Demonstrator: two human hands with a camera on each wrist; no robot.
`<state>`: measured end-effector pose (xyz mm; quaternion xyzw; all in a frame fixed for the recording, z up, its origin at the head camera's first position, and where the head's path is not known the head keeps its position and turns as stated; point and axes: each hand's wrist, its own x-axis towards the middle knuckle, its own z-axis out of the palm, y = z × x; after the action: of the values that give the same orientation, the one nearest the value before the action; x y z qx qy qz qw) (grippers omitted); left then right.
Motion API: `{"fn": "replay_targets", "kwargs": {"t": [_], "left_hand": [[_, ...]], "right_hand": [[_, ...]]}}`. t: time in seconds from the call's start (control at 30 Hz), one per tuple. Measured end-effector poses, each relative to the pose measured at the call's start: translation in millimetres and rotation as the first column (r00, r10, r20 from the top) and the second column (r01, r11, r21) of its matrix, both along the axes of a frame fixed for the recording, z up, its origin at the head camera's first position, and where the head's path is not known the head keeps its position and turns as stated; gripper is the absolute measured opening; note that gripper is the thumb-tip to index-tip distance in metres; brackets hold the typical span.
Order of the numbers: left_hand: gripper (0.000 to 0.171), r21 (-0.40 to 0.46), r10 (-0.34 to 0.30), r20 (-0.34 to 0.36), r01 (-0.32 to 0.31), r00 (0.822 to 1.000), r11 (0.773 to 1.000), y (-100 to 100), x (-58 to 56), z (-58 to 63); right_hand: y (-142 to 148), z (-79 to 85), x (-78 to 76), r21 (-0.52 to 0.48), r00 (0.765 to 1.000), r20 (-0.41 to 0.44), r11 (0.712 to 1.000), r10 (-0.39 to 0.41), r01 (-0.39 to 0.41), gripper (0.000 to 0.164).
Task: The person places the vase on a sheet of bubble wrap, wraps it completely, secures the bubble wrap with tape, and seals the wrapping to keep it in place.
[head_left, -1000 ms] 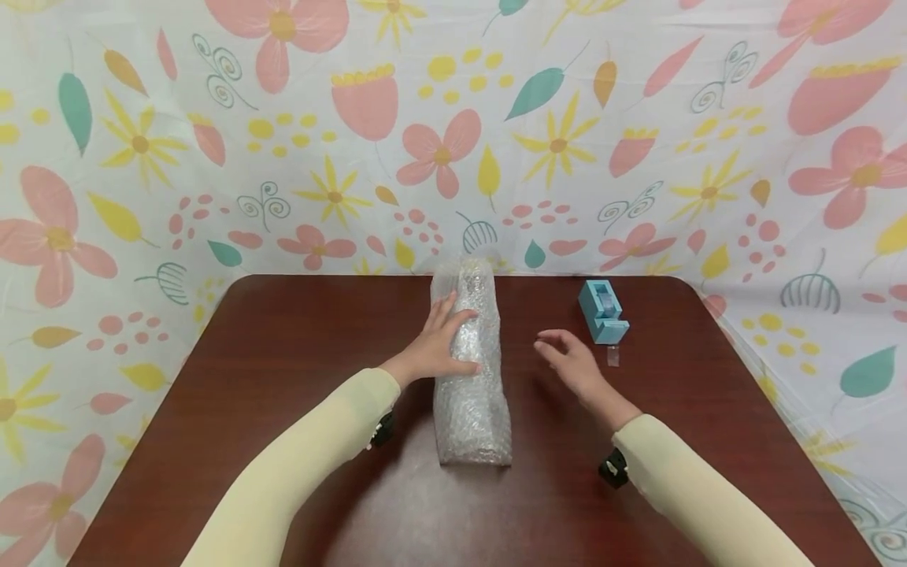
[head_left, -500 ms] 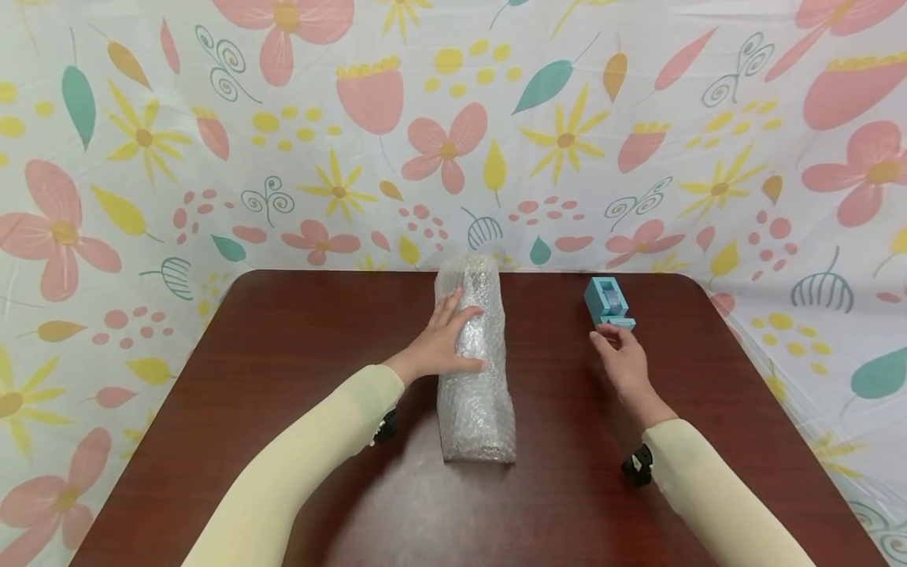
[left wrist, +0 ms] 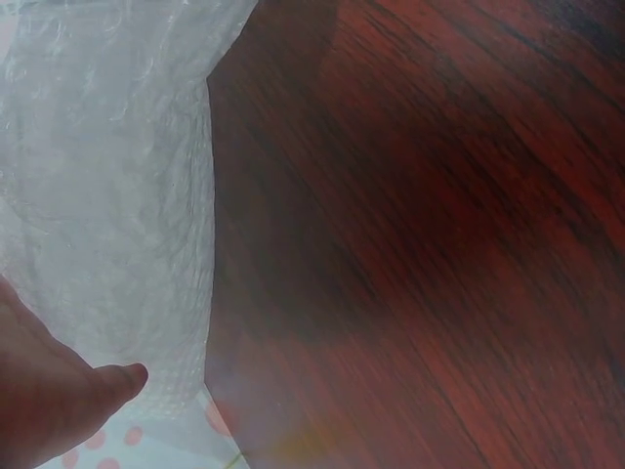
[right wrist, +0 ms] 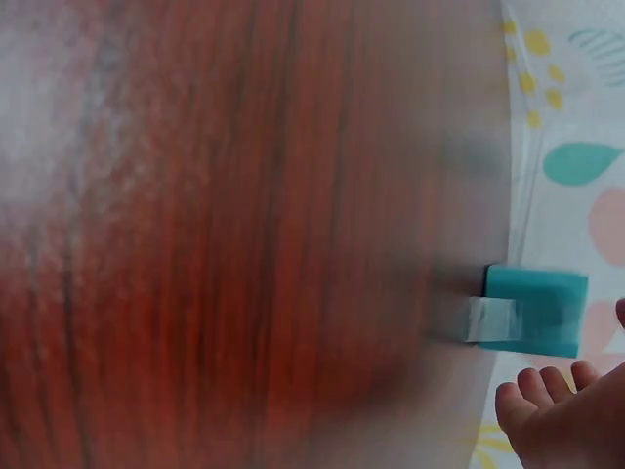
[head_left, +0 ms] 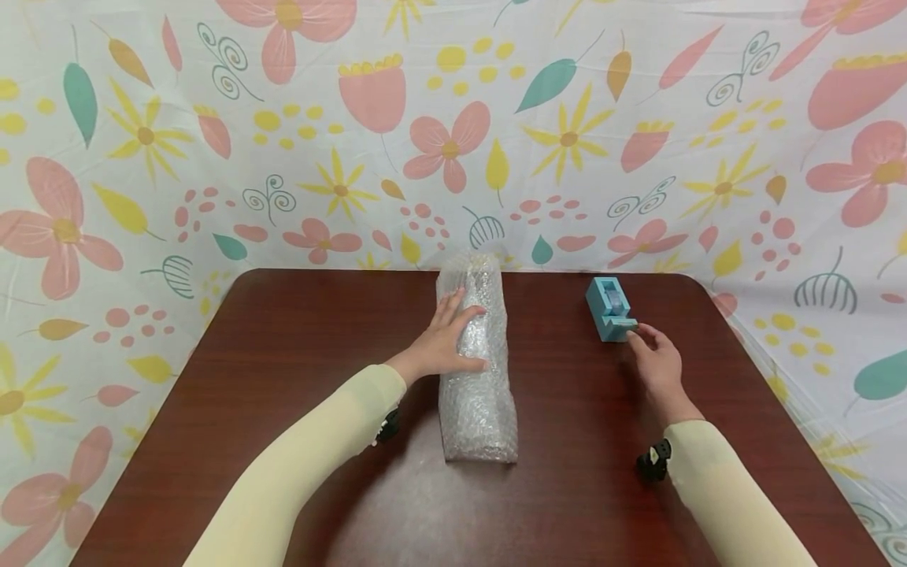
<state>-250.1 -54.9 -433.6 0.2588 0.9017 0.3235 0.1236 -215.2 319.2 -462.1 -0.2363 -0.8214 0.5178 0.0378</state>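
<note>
A long bundle of bubble wrap [head_left: 478,417] lies lengthwise at mid-table, its near end toward me. My left hand [head_left: 446,339] rests on its left side and top, fingers and thumb spread; part of it shows in the left wrist view against the bubble wrap [left wrist: 117,195]. At the back right stands a blue tape dispenser [head_left: 608,307]. Beside its near right corner is my right hand [head_left: 659,366], with thumb and fingertips apart; contact cannot be made out. In the right wrist view a short strip of clear tape [right wrist: 491,319] hangs off the dispenser [right wrist: 552,313].
The dark reddish-brown wooden table [head_left: 319,331] has rounded far corners. A flower-print cloth [head_left: 283,157] hangs behind it and along both sides. A black wrist camera [head_left: 653,461] sits under the right sleeve.
My right hand has moved right, from beside the bubble wrap, past the dispenser's front, to its near right corner. The left hand has stayed on the bundle. The view has shifted slightly.
</note>
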Motion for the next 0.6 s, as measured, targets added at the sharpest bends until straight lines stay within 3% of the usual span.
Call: {"fn": "replay_targets", "kwargs": {"t": [0.2,0.6], "left_hand": [[0.093,0.0,-0.005,0.017,0.005,1.0,1.0,-0.2,0.7,2.0],[0.093,0.004,-0.008,0.015,0.008,1.0,1.0,-0.6,-0.1,0.8]], "right_hand": [[7.6,-7.4,-3.5,-0.008,0.998,0.057,1.0,0.026,-0.026,0.058],[8.3,-11.5,-10.4,-0.107,0.995,0.088,0.994,0.045,-0.036,0.057]]}}
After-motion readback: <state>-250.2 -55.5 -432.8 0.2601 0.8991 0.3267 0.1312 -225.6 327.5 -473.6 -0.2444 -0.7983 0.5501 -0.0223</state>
